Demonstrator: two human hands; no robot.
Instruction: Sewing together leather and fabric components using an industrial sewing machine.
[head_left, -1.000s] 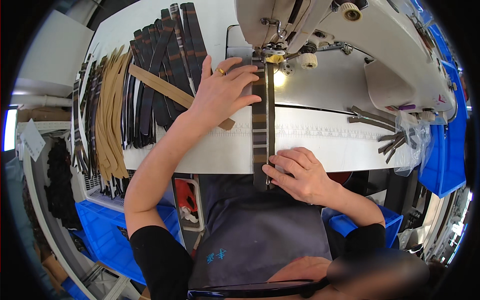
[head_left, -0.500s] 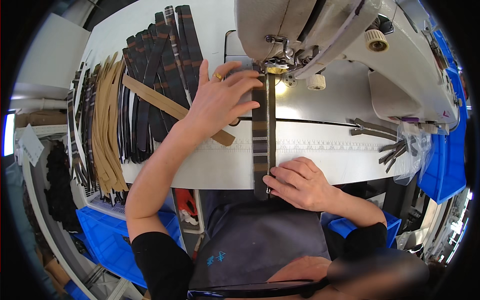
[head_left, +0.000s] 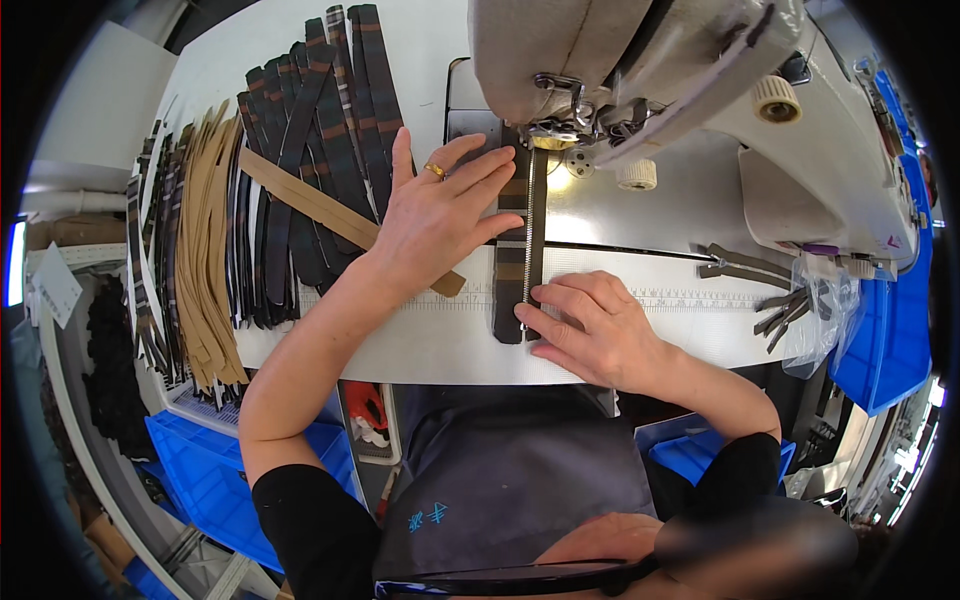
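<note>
A dark striped fabric strip [head_left: 510, 272] with a metal-toothed zipper [head_left: 537, 215] along its right side runs under the presser foot [head_left: 552, 138] of a sewing machine [head_left: 555, 55]. My left hand [head_left: 432, 222] lies on the strip's left side with fingers spread, fingertips close to the foot. Around the zipper's near end, beside the pull, the thumb and fingers of my right hand [head_left: 600, 335] are closed. Both pieces lie flat on the table, and their far ends are hidden beneath the machine head.
Dark striped strips [head_left: 350, 130] and tan strips [head_left: 205, 260] are piled at left; one tan strip [head_left: 310, 200] slants under my left forearm. More zippers [head_left: 745, 265] lie at right by a clear plastic bag [head_left: 825, 310]. Blue bins [head_left: 235, 480] stand below the table.
The strip and zipper have slid away from me under the presser foot, their near end now on the tabletop. My right hand has moved forward with them; my left hand stays nearly in place.
</note>
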